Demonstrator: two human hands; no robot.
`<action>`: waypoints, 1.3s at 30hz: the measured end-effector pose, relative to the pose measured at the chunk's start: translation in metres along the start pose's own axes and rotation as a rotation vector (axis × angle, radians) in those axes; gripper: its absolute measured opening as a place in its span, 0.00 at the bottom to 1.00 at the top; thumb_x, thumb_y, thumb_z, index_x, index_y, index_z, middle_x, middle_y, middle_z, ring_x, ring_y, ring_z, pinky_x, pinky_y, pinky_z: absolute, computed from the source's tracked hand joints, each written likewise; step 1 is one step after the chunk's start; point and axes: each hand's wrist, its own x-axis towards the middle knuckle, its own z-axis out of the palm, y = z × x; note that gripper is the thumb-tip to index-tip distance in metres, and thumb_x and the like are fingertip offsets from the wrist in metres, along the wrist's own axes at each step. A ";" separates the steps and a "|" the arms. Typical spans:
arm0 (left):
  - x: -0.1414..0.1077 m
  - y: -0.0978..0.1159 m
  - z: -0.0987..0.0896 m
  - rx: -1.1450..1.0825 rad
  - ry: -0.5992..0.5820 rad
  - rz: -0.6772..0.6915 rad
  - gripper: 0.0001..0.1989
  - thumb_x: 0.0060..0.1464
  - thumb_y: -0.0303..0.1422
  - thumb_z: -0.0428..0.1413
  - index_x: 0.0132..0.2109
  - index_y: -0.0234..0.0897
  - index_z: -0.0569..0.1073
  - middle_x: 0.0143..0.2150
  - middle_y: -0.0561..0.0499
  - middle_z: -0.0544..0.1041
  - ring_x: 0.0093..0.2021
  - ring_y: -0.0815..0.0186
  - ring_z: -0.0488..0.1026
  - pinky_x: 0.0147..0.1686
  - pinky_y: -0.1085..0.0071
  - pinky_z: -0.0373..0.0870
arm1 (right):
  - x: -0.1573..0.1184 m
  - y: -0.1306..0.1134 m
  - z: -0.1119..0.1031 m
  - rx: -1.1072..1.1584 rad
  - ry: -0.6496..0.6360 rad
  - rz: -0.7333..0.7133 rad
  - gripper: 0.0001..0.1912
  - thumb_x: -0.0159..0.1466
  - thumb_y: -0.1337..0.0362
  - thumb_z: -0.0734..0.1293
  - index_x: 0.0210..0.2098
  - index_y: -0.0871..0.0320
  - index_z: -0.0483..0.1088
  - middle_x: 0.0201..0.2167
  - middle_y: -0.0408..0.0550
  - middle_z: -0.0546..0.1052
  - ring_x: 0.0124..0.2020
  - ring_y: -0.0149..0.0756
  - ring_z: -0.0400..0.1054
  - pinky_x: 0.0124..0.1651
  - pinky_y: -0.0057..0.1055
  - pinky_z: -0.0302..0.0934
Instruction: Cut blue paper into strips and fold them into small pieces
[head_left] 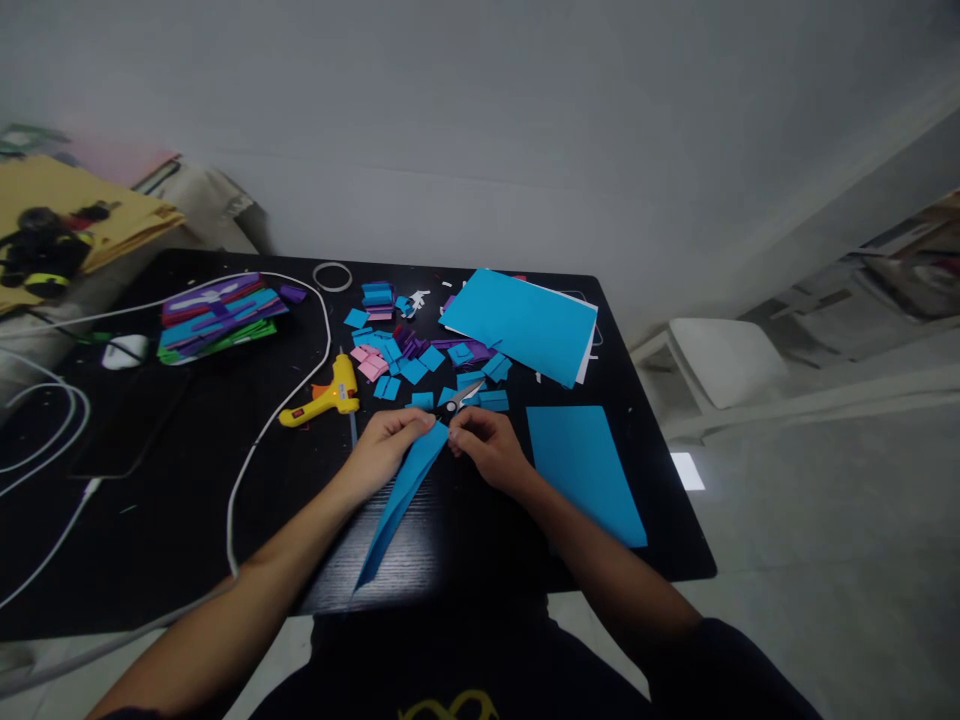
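A long folded sheet of blue paper (pixel 403 500) slants from between my hands down to the table's front edge. My left hand (pixel 385 450) pinches its upper end between thumb and fingers. Curled in close from the other side, my right hand (pixel 491 448) has its fingertips at the paper's top corner, pressed together on it. Just beyond my fingers lie scissors (pixel 463 396) with dark handles, their blades pointing away to the right. Small folded blue paper pieces (pixel 412 370) are scattered behind them, with pink pieces (pixel 370 362) and purple ones among them.
A yellow glue gun (pixel 330 394) lies left of my hands, near a white cable (pixel 259 440). Blue sheets lie to the right (pixel 585 465) and at the back (pixel 525 325). Coloured paper bundles (pixel 217 318), a phone (pixel 127 425) and a white case (pixel 124 351) occupy the left.
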 end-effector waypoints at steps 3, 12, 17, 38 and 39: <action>0.000 0.000 0.000 0.030 0.011 0.028 0.17 0.54 0.45 0.63 0.29 0.34 0.80 0.24 0.54 0.73 0.26 0.70 0.65 0.28 0.73 0.60 | 0.000 0.000 0.000 -0.006 0.005 -0.005 0.07 0.61 0.62 0.69 0.27 0.55 0.71 0.22 0.40 0.72 0.25 0.32 0.65 0.33 0.31 0.62; -0.001 0.004 -0.001 0.035 0.061 0.034 0.14 0.52 0.43 0.65 0.31 0.35 0.83 0.28 0.50 0.81 0.29 0.65 0.73 0.32 0.71 0.69 | 0.002 -0.001 -0.003 0.017 0.007 -0.008 0.06 0.60 0.62 0.69 0.26 0.55 0.71 0.22 0.40 0.72 0.25 0.32 0.66 0.33 0.31 0.62; -0.001 0.002 -0.001 0.053 0.044 0.040 0.14 0.52 0.43 0.65 0.31 0.35 0.83 0.28 0.50 0.81 0.28 0.65 0.73 0.33 0.71 0.69 | 0.003 -0.002 -0.005 0.085 -0.060 0.055 0.08 0.60 0.61 0.69 0.26 0.56 0.71 0.21 0.40 0.72 0.24 0.32 0.67 0.32 0.31 0.64; 0.000 -0.002 0.002 0.037 -0.015 -0.031 0.16 0.50 0.45 0.67 0.31 0.34 0.82 0.25 0.52 0.77 0.25 0.69 0.67 0.27 0.73 0.62 | 0.005 -0.005 -0.008 -0.036 0.018 0.002 0.09 0.61 0.61 0.69 0.26 0.55 0.69 0.20 0.38 0.69 0.23 0.30 0.64 0.31 0.30 0.61; 0.000 -0.002 0.002 0.037 -0.014 -0.036 0.16 0.50 0.45 0.67 0.31 0.34 0.82 0.25 0.53 0.76 0.24 0.69 0.67 0.27 0.74 0.62 | 0.006 -0.004 -0.009 -0.040 0.034 0.001 0.09 0.61 0.61 0.69 0.26 0.55 0.69 0.20 0.38 0.69 0.23 0.30 0.64 0.31 0.30 0.61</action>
